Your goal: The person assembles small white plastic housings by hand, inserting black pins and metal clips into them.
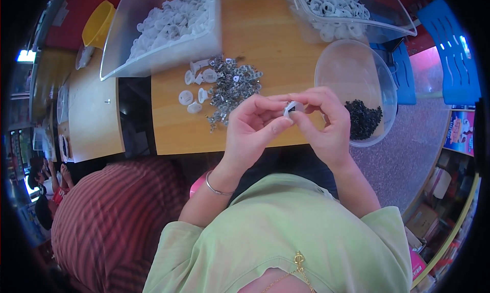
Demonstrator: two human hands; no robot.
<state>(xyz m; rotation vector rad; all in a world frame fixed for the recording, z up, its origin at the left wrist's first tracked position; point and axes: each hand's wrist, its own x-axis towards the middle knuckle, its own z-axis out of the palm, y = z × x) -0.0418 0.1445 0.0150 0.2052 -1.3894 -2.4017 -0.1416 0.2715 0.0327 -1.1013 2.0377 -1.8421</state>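
**Small white piece (298, 107) pinched between two hands at the centre of the frame**

The fingers of the left hand (254, 128) and right hand (325, 123) are clamped on the piece from either side, its dark opening showing. The two-sided pinch probably keeps so small a thing steady, and held high it stays in plain sight.

Just above the left hand, a heap of metal parts (236, 83) lies loose on the worktop (278, 53), with white caps (186, 97) beside it, likely spread there for easy picking. Right of centre, black bits (364, 120) gather in one side of a round clear tub (349, 65), whose wall presumably stops them scattering. Clear bins of white parts stand at the upper left (161, 64) and upper right (390, 31).

The worktop is smooth, wood-toned. Beyond it, a blue chair (451, 53) stands upper right over speckled floor (413, 132); someone in striped clothing (120, 216) fills the lower left.
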